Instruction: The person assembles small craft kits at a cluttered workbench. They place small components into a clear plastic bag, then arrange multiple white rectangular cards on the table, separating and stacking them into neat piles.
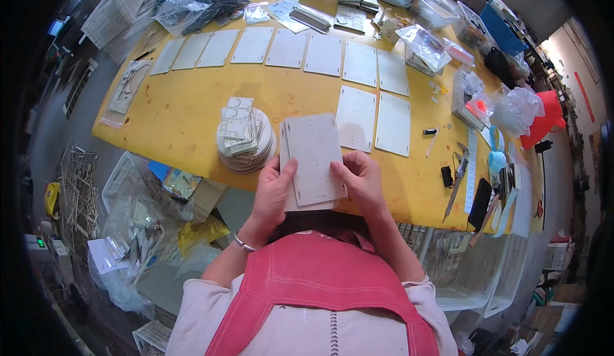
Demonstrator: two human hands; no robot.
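Both hands hold a small stack of thin white rectangular boards (313, 158) over the table's near edge, the sheets slightly out of line. My left hand (272, 190) grips the left edge, thumb on the top board. The right edge is pinched by my right hand (362, 180), its thumb also on top. Dark marks and tiny holes show near the top board's ends. Left of the stack stands a pile of round pale discs (265, 148) with cut-out rectangular pieces (236, 126) on it. Similar white boards (323, 54) lie in a curved row beyond, with two more boards (356, 118) nearer on the right.
The yellow table (185, 113) carries plastic bags (198, 4) at the back left and clear tubs (435, 11) at the back right. A craft knife (456, 186), a black phone-like object (480, 204) and paper strips lie at right. White crates (460, 266) stand below the edge.
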